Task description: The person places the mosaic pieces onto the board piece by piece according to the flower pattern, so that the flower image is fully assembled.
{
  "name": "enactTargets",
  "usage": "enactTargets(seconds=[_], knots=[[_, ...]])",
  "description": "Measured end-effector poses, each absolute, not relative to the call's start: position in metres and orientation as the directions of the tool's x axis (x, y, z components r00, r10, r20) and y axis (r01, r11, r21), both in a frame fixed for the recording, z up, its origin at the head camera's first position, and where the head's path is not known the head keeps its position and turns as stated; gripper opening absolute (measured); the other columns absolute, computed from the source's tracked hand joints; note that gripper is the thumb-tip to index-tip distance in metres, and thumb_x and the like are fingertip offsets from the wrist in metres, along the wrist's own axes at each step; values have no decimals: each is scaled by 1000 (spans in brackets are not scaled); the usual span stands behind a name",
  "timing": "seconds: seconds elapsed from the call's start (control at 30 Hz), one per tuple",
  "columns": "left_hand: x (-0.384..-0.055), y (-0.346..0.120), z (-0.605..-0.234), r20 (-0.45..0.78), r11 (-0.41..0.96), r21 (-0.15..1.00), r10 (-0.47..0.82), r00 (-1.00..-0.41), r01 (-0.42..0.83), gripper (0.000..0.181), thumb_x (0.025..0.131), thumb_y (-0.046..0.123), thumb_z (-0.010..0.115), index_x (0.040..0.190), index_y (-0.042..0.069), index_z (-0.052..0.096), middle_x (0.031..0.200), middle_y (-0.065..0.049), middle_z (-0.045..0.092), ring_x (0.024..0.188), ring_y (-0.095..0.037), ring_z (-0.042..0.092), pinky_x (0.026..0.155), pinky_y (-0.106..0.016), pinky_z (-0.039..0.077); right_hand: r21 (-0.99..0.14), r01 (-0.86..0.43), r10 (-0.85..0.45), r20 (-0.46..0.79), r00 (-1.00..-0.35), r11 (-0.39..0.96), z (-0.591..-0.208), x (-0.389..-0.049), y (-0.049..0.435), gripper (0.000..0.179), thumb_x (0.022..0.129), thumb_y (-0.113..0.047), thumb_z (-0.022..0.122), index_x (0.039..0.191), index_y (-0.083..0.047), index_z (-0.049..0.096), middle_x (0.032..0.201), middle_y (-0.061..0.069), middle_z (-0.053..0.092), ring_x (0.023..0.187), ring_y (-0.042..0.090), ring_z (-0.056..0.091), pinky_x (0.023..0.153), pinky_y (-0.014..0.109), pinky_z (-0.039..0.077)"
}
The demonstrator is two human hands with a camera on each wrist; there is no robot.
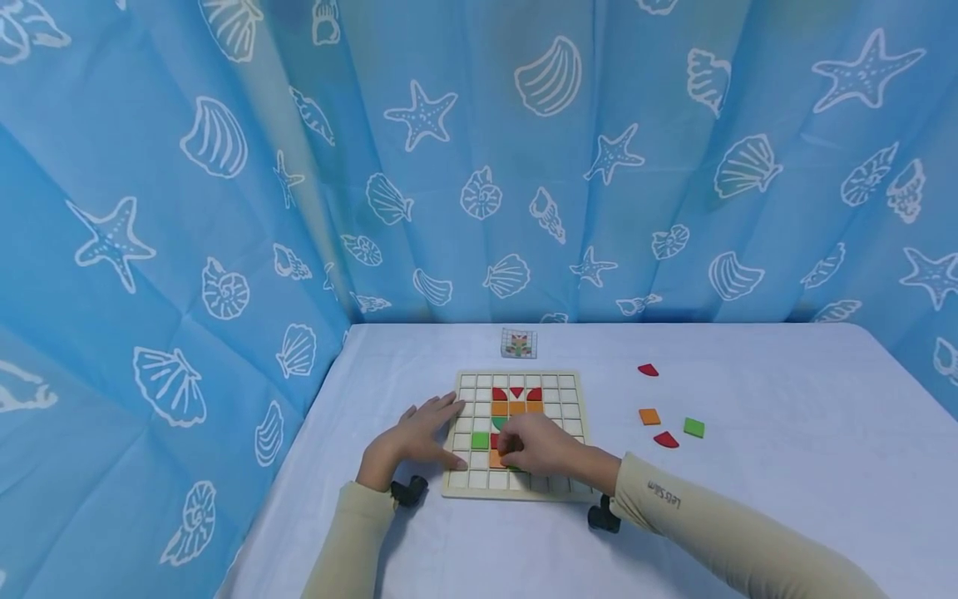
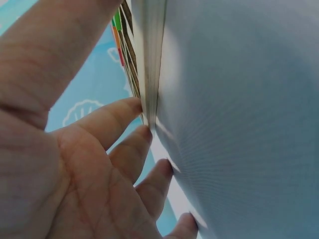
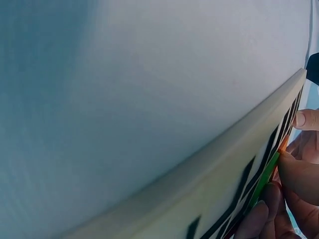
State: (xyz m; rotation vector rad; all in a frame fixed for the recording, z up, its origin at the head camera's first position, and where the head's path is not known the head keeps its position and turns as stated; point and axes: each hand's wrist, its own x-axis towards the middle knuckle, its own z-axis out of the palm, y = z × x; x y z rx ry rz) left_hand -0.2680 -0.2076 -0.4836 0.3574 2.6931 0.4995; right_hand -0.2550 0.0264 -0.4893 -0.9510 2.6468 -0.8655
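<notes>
A square wooden grid board (image 1: 479, 494) lies on the table with colored tiles in its middle cells. Red pieces (image 1: 535, 393) form its top row, above orange squares (image 1: 517, 408). My left hand (image 1: 419, 437) spreads along the board's left side, fingertips at the edge and thumb near the lower left corner. My right hand (image 1: 542, 445) is over the lower middle cells, its thumb and fingers pinching a green tile (image 3: 265, 174) beside an orange tile (image 1: 496, 459). The hand hides several cells. A bright green square (image 1: 480, 441) sits left of it.
Right of the board lie loose tiles: two red quarter-rounds (image 1: 648, 370), an orange square (image 1: 649, 417) and a green square (image 1: 693, 428). Behind the board is a small pattern card (image 1: 519, 343). A blue shell-print curtain (image 1: 479, 249) borders the white table.
</notes>
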Motion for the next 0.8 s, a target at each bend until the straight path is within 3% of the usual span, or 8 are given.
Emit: enactTargets(seconds=[0.5,0.8], knots=[[-268,-206,-485,-322,902,387,325,-889,189,103,74,52,82,157,23,29,166,-2,19,155,-29,12,124,-59,8,-620,-478,-626,-28,-779,623,-486,-256,30,6,85,-14,78,87,-18,73,80,-12,67,75,4,59,72,21,53],[-268,-208,-486,-317,902,400,301,-899,161,104,71,49,85,156,23,31,166,-2,21,154,-29,13,123,-59,9,-688,-377,-538,-24,-843,621,-475,-263,60,11,84,-17,78,94,-17,73,90,-7,70,79,11,60,72,24,55]])
